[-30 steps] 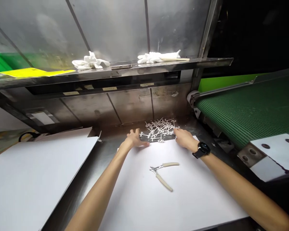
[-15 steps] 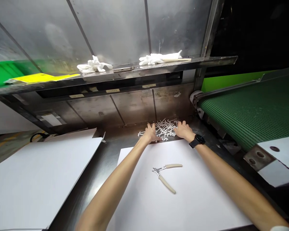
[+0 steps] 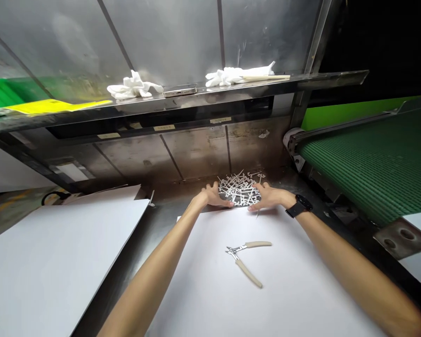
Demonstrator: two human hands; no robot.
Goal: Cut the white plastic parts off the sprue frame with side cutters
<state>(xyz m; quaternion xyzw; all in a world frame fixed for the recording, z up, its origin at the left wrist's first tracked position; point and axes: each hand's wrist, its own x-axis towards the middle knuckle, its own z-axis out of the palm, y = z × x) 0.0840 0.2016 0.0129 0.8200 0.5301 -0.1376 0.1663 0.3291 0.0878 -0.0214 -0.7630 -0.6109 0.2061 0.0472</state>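
A loose heap of small white plastic stick-like pieces lies on the metal bench top, against its back wall. My left hand cups the heap's left side, thumb and fingers apart. On the other side my right hand, with a black watch on the wrist, rests spread against the heap's right edge. Neither hand grips a piece that I can make out. Nearer to me, a pair of cutting pliers with beige handles lies spread on a large white sheet.
A stack of white sheets sits at the left. To the right runs a green ribbed conveyor belt. The metal shelf above carries white gloves, a phone and a yellow packet.
My hands have come round the sides of the heap, and stray pieces on the left are now gathered in. The heap looks more compact. The view has shifted slightly.
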